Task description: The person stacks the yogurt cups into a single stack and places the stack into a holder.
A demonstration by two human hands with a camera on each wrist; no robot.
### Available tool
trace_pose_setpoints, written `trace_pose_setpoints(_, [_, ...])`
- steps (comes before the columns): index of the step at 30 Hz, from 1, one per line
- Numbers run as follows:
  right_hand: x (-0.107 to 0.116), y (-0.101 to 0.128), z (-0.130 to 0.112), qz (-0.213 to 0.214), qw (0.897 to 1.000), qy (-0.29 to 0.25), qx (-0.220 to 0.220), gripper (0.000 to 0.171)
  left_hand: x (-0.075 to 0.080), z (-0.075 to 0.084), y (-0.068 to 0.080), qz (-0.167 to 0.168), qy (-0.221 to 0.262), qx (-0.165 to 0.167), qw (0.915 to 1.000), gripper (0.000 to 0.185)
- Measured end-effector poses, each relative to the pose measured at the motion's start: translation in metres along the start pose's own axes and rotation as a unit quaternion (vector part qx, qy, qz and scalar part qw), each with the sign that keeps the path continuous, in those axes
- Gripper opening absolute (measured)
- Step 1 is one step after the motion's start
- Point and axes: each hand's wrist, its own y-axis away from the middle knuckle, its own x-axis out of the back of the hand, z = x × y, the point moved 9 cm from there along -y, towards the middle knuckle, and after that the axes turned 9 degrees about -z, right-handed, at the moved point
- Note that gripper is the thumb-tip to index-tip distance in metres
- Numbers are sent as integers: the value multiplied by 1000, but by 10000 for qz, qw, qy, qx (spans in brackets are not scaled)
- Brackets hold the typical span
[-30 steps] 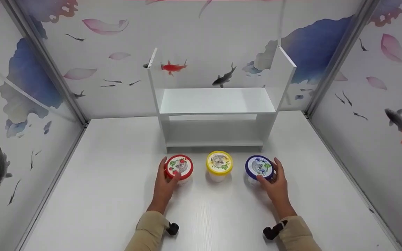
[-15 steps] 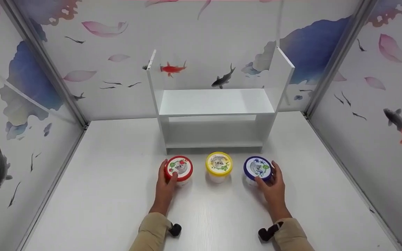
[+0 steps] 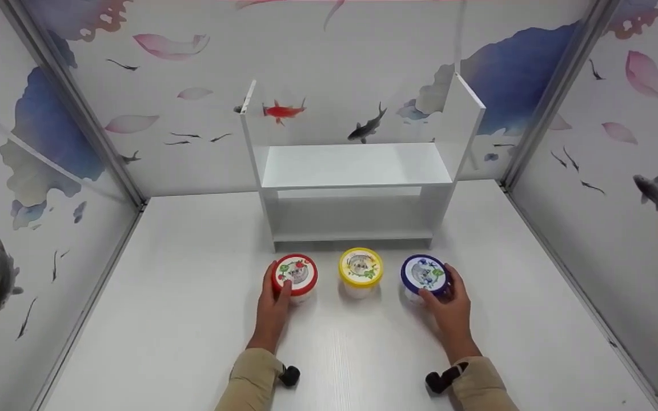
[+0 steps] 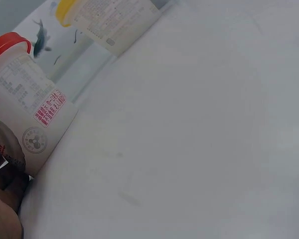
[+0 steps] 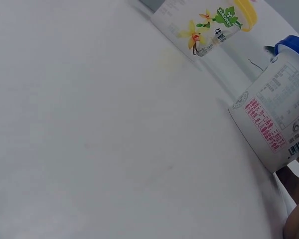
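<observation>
Three round white paper tubs stand in a row on the white table. The red-lidded tub (image 3: 295,275) is on the left, and my left hand (image 3: 272,305) grips its side, thumb over the lid's near edge. At the right, my right hand (image 3: 453,305) holds the blue-lidded tub (image 3: 424,274) the same way. Between them the yellow-lidded tub (image 3: 360,268) stands untouched. In the left wrist view the red-lidded tub's printed side (image 4: 32,99) shows, with part of the hand at lower left. Printing and a barcode show on the blue-lidded tub (image 5: 276,109) in the right wrist view.
A white two-level shelf (image 3: 356,165) with tall side panels stands just behind the tubs. Walls with painted fish and petals enclose the table (image 3: 192,319) at the back and both sides. Black wrist cameras (image 3: 290,376) sit at both cuffs.
The view shifts slightly. Both hands stay on their tubs, and the left wrist and sleeve have edged a little to the right. The tubs keep their places in the row.
</observation>
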Motion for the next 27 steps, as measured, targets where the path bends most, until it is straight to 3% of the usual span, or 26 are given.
trace_pose_setpoints(7, [3,-2,-8,-2,9999,-86,-83,97,0,1,2,-26,-3,76,10000,69])
trace_pose_setpoints(27, [9,-17,-65,160,9944,367,975,88,1,-3,5,20,30,86,10000,65])
